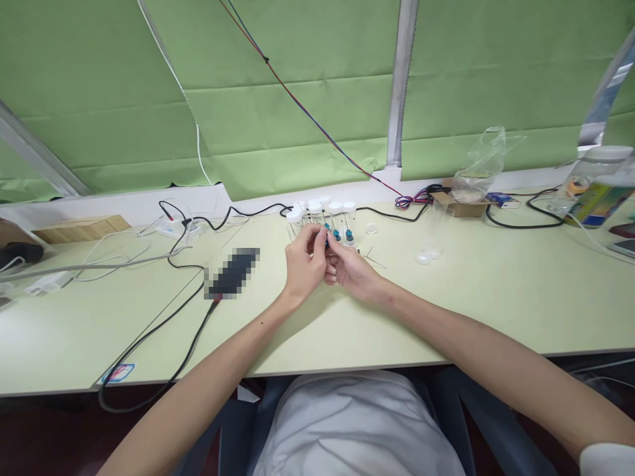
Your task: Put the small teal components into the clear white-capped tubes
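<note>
My left hand point(303, 262) and my right hand point(356, 270) meet at the middle of the table, fingers closed and fingertips together. Between them shows a small blue piece point(327, 244), mostly hidden by the fingers, so its kind is unclear. Just beyond my hands stand several clear tubes with white caps point(315, 206). Small blue parts point(349, 235) with thin stems show among them. Right of my right hand, thin wire-like pieces point(374, 260) lie on the table, and a loose white cap point(371, 229) lies farther back.
A pixelated dark object point(233, 272) with a black cable lies to the left. Clear tubes point(434, 231) rest at right, before a cardboard box point(461, 205) and plastic bag point(481, 168). Farther right stands a large jar point(598, 188). Cables run along the back; a wooden block point(82, 229) sits far left.
</note>
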`<state>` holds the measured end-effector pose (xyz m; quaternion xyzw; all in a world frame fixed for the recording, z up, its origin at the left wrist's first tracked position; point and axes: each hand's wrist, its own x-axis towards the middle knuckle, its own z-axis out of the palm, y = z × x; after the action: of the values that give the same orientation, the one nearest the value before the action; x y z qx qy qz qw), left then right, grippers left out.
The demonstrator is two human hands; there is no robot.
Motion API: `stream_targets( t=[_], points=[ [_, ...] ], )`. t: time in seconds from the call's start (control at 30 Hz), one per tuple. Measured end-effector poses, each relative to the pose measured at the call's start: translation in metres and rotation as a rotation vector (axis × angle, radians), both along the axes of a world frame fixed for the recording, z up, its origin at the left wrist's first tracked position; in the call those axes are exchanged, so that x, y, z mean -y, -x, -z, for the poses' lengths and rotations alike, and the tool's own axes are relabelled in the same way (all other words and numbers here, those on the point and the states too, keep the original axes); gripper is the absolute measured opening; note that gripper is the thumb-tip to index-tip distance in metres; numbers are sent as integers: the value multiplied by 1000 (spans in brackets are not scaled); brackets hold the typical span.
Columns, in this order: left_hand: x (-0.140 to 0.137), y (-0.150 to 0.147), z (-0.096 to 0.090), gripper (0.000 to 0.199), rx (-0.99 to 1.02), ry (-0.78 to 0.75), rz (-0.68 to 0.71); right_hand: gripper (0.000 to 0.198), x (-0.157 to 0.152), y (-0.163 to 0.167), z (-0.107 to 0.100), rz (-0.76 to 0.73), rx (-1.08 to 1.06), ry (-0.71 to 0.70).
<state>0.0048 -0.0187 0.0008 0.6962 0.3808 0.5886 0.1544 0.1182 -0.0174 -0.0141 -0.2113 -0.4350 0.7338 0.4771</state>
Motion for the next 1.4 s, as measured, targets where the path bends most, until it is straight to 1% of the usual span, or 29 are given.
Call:
stream_targets(
  t=[0.17,0.37,0.6,0.8,1.03,1.4],
  points=[
    [0,1,0,23,-18,-6,16,52,1,-1,-2,4,11,-11],
    [2,0,-2,23,-25,46,32,53,2,-2,-3,10,34,-41],
    [5,-1,-5,24,-22,82,39,56,0,-1,1,13,75,-100],
    [7,-2,-7,24,-31,91,27,60,0,2,2,2,89,-78],
    [7,-2,-5,22,-38,56,17,59,1,2,1,-15,83,-63],
    [4,-1,-4,21,-50,80,15,60,-1,4,5,0,69,-59]
  ],
)
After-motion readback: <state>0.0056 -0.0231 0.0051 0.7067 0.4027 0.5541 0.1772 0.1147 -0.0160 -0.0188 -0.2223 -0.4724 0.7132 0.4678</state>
